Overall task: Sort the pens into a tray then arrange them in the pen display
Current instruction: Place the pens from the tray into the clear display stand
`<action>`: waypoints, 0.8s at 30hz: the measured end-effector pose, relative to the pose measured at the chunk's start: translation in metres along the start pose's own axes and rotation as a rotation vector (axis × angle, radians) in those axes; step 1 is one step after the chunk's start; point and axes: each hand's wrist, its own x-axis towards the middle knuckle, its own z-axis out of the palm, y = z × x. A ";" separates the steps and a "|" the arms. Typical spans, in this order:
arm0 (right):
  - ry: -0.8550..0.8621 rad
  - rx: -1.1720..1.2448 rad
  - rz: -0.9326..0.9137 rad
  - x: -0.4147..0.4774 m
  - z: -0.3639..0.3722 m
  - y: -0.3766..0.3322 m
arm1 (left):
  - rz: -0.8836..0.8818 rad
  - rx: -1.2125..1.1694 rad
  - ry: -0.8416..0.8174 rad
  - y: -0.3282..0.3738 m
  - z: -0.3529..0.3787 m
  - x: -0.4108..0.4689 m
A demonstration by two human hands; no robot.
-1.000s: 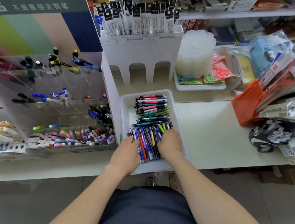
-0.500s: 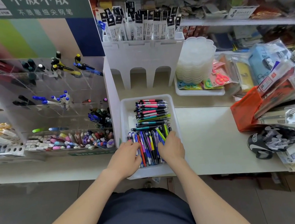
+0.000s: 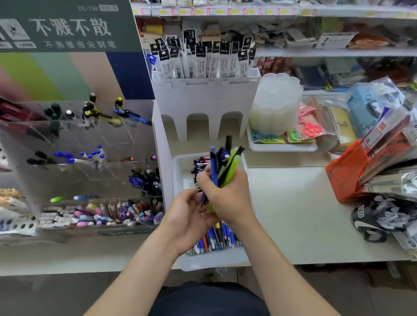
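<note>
A white tray [image 3: 188, 262] sits on the counter in front of me, with pens lying in its near end [image 3: 215, 237] and more at its far end [image 3: 199, 165]. My right hand [image 3: 228, 197] grips a bundle of pens [image 3: 225, 166], blue, black and lime green, lifted above the tray with the tips pointing up. My left hand [image 3: 186, 216] is beside it, palm turned toward the bundle's lower ends, fingers loosely curved. The clear acrylic pen display [image 3: 77, 157] stands left of the tray, with a few pens in its slots.
A white refill stand [image 3: 206, 98] rises behind the tray. Stacked clear cups [image 3: 275, 103] and a small white tray of scissors [image 3: 282, 146] sit to the right. An orange basket [image 3: 347, 173] and packaged goods crowd the far right. Erasers fill a bin [image 3: 99, 214] under the display.
Both hands were down in the tray's near pile. Now the right hand has lifted a bundle of pens out and up, and the left hand has risen beside it.
</note>
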 end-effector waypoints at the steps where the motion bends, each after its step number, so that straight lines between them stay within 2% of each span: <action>1: 0.005 -0.083 -0.037 -0.001 0.003 -0.001 | 0.028 0.011 -0.017 0.003 0.005 -0.003; 4: 0.012 -0.104 -0.047 -0.001 0.006 -0.007 | 0.102 0.085 -0.035 0.012 0.009 -0.008; 9: -0.088 0.261 0.172 0.004 0.013 -0.023 | 0.176 0.269 -0.006 0.027 -0.001 -0.022; 11: -0.149 0.261 0.206 0.006 0.018 -0.023 | 0.207 0.336 -0.025 0.035 -0.007 -0.028; 17: -0.473 0.237 0.205 0.001 0.042 -0.029 | 0.320 0.580 -0.179 0.068 -0.031 -0.047; 20: -0.580 0.347 0.241 0.002 0.059 -0.037 | 0.375 0.709 -0.252 0.088 -0.045 -0.052; 22: -0.603 0.449 0.286 0.003 0.069 -0.040 | 0.380 0.741 -0.252 0.097 -0.049 -0.057; 24: -0.568 0.453 0.296 0.006 0.081 -0.042 | 0.394 0.789 -0.225 0.105 -0.053 -0.063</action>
